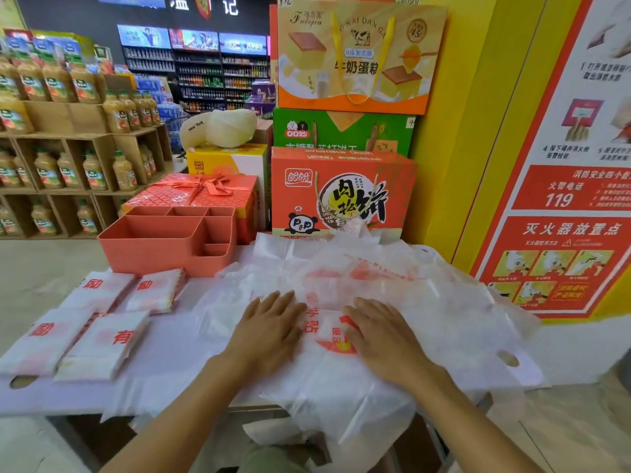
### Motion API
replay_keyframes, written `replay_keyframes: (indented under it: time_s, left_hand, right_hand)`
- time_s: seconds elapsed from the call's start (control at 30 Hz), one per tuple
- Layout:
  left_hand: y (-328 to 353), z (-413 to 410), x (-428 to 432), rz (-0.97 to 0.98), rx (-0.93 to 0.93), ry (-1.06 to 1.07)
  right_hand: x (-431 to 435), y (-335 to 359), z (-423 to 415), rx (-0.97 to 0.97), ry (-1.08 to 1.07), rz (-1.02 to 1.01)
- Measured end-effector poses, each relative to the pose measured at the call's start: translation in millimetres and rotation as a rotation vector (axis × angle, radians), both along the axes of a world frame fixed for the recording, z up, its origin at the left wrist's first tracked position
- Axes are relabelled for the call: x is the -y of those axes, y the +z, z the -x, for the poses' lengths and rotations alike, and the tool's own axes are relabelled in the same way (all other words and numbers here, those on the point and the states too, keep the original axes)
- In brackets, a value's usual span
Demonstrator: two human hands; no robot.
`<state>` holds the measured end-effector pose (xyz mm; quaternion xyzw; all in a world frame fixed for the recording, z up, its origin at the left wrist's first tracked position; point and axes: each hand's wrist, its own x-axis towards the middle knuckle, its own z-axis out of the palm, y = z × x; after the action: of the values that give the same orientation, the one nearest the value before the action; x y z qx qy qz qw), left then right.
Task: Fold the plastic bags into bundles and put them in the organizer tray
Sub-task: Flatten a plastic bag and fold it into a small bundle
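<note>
A heap of white translucent plastic bags [392,295] with red print covers the right half of the table. My left hand [269,332] and my right hand [382,339] lie flat on the top bag, fingers straight, pressing it down side by side. Several folded bag bundles [102,339] lie on the table's left part. The coral organizer tray [150,249], with several compartments, stands at the back left of the table, and I see nothing in it.
The table [177,346] has a pale lilac top and its front edge is close to me. Behind it stand a red gift box [201,192] and stacked snack cartons [341,192]. A yellow wall with a red fire-safety poster [560,199] is on the right. Drink shelves [68,131] stand at left.
</note>
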<state>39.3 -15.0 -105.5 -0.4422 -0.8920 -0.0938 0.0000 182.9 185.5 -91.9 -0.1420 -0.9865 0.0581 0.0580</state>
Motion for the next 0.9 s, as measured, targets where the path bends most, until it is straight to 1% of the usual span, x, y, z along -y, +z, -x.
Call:
replay_keyframes:
  time_s: [0.17,0.27,0.4,0.57,0.7,0.8,0.9]
  left_hand:
    - [-7,7,7,0.144,0.011,0.032]
    - [-6,13,14,0.163,0.037,0.029]
    - [-9,26,27,0.168,0.026,0.028]
    - [-9,38,40,0.153,0.058,0.037]
    - [-9,42,45,0.167,0.056,0.023]
    - [-11,42,47,0.102,0.051,0.017]
    - [-7,39,50,0.018,0.024,-0.021]
  right_hand:
    - [-23,-12,-3,0.111,-0.016,0.031]
    - [-42,-13,-13,0.128,-0.031,0.056]
    - [-64,-10,-30,0.158,-0.060,0.069]
    - [-98,-10,-53,0.173,-0.132,0.096]
    - [-102,-14,-57,0.142,-0.155,0.079]
    - [-98,-12,-58,0.085,-0.162,0.046]
    - [-95,-6,-63,0.064,-0.098,-0.023]
